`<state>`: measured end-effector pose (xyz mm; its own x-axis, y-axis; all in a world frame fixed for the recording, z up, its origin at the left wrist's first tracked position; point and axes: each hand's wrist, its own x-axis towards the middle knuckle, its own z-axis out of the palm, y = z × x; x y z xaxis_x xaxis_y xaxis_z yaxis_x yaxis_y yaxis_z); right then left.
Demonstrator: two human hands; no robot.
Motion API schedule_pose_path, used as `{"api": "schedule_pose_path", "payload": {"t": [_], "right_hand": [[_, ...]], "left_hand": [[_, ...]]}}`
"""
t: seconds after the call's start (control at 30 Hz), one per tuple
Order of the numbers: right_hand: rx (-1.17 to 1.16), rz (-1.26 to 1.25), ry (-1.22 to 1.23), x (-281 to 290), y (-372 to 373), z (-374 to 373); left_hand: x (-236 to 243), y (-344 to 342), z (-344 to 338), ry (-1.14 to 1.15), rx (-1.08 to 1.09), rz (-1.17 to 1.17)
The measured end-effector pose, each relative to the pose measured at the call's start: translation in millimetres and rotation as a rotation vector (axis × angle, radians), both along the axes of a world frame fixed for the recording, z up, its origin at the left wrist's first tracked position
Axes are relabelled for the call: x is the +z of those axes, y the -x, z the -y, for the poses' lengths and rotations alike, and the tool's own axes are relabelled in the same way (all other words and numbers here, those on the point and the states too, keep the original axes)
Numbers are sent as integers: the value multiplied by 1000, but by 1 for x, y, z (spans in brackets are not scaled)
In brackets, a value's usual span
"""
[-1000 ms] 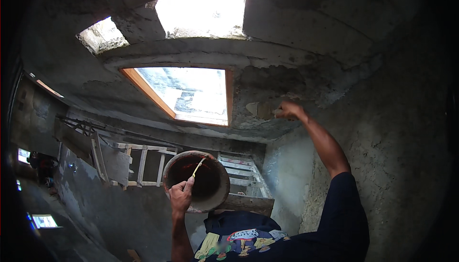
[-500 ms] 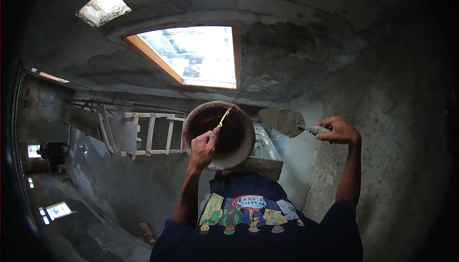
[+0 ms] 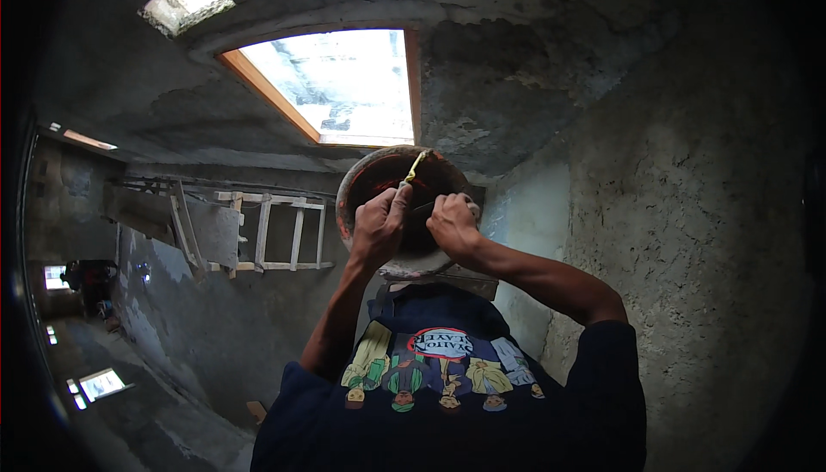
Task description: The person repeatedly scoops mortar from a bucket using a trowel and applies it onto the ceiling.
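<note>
A round bucket (image 3: 422, 263) with a mortar-smeared rim is right in front of my body. My left hand (image 3: 379, 224) is closed on its yellow cord handle (image 3: 416, 165), which runs to the far rim. Over the bucket's right side, my right hand (image 3: 454, 224) grips a trowel; the grey end of the trowel's handle (image 3: 472, 206) shows beside the fingers. The blade is mostly lost in the dark inside of the bucket, so I cannot tell how much mortar is on it.
An orange-framed window (image 3: 413, 85) sits in the wall beyond the bucket. On the left are a wooden ladder-like frame (image 3: 298, 231) and a grey board (image 3: 211, 233). Rough plastered wall (image 3: 654, 240) rises on the right. A plank end shows below the bucket.
My right hand has swung left from beside the wall, bringing the mortar-loaded trowel into the bucket. The left hand keeps its grip on the cord, and the bucket sits slightly higher in view.
</note>
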<state>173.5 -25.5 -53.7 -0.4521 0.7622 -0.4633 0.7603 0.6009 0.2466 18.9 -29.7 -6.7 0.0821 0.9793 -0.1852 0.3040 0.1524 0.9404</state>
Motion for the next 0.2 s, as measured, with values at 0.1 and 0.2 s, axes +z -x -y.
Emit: {"api": "schedule_pose_path", "payload": {"t": [0.1, 0.2], "right_hand": [[35, 134, -50, -8, 7, -8], [36, 166, -30, -13, 10, -10]], "left_hand": [[9, -7, 3, -46, 5, -13], [5, -12, 7, -108, 25, -39]]}}
